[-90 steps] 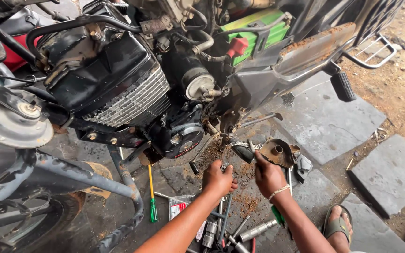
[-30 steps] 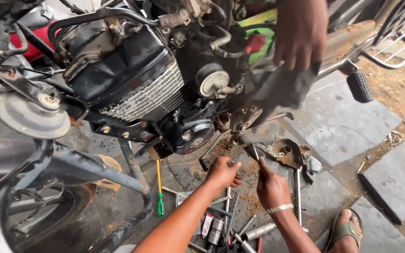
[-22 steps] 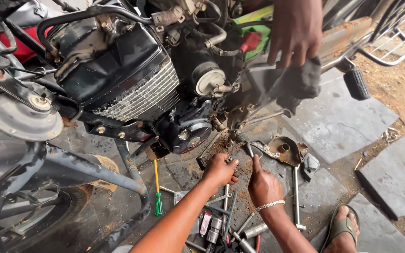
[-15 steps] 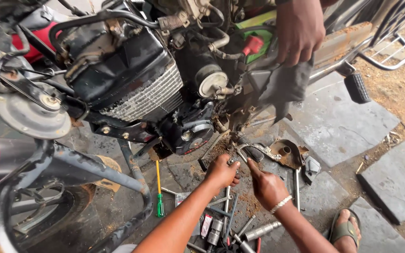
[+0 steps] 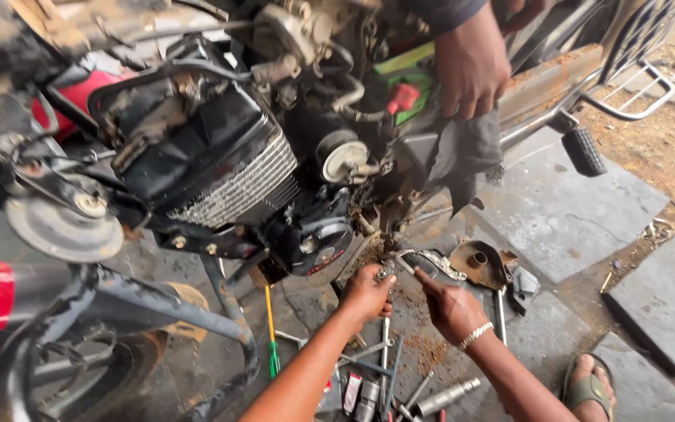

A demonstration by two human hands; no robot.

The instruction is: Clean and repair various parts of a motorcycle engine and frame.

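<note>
Greasy motorcycle drive chain [image 5: 423,262], low beside the black finned engine [image 5: 228,172], pinched at its near end by the left hand [image 5: 367,293] and gripped further along by the right hand [image 5: 451,309], above scattered steel sockets [image 5: 369,391], a green-handled screwdriver [image 5: 271,332] and a rusty metal cover [image 5: 482,264], another person's hand [image 5: 472,66] clutching a dark rag [image 5: 462,152] above.

The engine [image 5: 220,172] is crowding the space above. Below it, loose tools [image 5: 384,375] are littering the floor. Right of the engine, another person's hand [image 5: 470,66] and dark rag [image 5: 462,156] are blocking the way; the stone slab [image 5: 580,211] beyond is lying open.
</note>
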